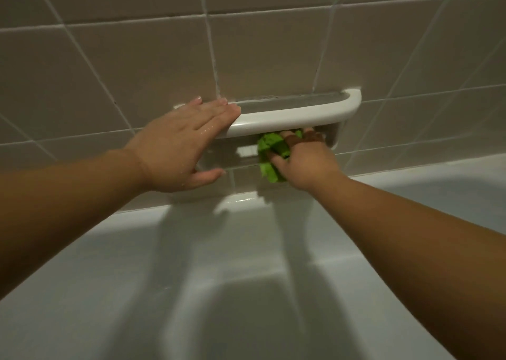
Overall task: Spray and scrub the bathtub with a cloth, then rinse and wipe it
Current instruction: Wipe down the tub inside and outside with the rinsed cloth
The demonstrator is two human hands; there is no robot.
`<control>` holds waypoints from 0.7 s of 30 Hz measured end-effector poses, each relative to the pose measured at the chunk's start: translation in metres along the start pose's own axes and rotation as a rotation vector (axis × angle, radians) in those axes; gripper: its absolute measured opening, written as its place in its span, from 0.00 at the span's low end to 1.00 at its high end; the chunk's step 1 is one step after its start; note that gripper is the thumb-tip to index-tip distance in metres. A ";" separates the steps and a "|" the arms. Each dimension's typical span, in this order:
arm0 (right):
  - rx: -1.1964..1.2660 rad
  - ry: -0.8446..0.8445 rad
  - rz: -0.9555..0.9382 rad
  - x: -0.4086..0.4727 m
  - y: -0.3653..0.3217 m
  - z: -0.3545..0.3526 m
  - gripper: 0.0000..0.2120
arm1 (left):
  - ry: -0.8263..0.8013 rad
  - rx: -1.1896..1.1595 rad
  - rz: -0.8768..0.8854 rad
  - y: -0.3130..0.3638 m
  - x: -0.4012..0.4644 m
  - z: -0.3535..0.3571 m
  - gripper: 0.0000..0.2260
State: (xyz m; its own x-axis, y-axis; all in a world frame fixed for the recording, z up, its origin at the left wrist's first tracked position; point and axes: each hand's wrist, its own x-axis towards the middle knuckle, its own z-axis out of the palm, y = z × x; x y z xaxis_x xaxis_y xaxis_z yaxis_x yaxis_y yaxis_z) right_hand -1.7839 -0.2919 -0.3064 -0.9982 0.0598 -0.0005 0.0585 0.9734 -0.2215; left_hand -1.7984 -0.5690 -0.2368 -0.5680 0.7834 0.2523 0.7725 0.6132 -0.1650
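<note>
Green and soft, the cloth [272, 153] is bunched in the recess under the white ceramic grab bar [295, 114], above the bathtub [191, 250] rim. It looks light and probably wet, so it is best gripped as a wad. The right hand [304, 159] curls its fingers around the cloth. The left hand [180, 146] lies flat and open, fingers straight, on the bar's left end and the tiled wall [137, 66].

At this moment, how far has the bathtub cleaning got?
Mid-scrub. The right hand pushes the green cloth into the recessed soap dish under the white grab bar; the left hand, wet, rests flat on the bar's end. The bathtub shows no running water, so rinsing and wiping apparently remain.
</note>
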 end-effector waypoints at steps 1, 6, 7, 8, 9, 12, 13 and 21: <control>-0.004 0.022 0.037 -0.001 0.009 -0.002 0.33 | 0.002 0.012 0.006 0.001 0.001 0.001 0.43; 0.010 0.046 0.219 0.010 -0.018 0.009 0.30 | 0.013 0.009 0.012 0.005 0.003 0.002 0.47; 0.018 0.041 0.203 0.011 -0.032 0.014 0.28 | 0.016 0.002 0.014 0.005 0.003 0.002 0.48; 0.031 0.042 0.141 0.010 -0.046 0.018 0.27 | 0.016 -0.004 0.014 0.006 0.004 0.002 0.48; 0.056 0.040 0.051 0.006 -0.059 0.022 0.26 | 0.016 -0.008 0.013 0.006 0.004 0.003 0.48; 0.113 0.010 -0.155 -0.010 -0.071 0.026 0.27 | 0.016 -0.016 0.004 0.006 0.005 0.004 0.47; 0.092 0.019 -0.182 -0.014 -0.064 0.024 0.28 | 0.015 -0.011 -0.001 0.007 0.004 0.004 0.47; 0.117 0.246 -0.044 -0.042 0.055 0.005 0.26 | 0.051 0.018 -0.065 0.015 0.003 0.010 0.47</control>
State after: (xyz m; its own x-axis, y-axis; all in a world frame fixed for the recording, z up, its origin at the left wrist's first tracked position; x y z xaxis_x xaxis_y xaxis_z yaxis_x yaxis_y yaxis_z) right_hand -1.7387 -0.2418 -0.3236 -0.9658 0.0834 0.2453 -0.0014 0.9451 -0.3268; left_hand -1.7915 -0.5566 -0.2485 -0.6010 0.7361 0.3113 0.7290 0.6645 -0.1640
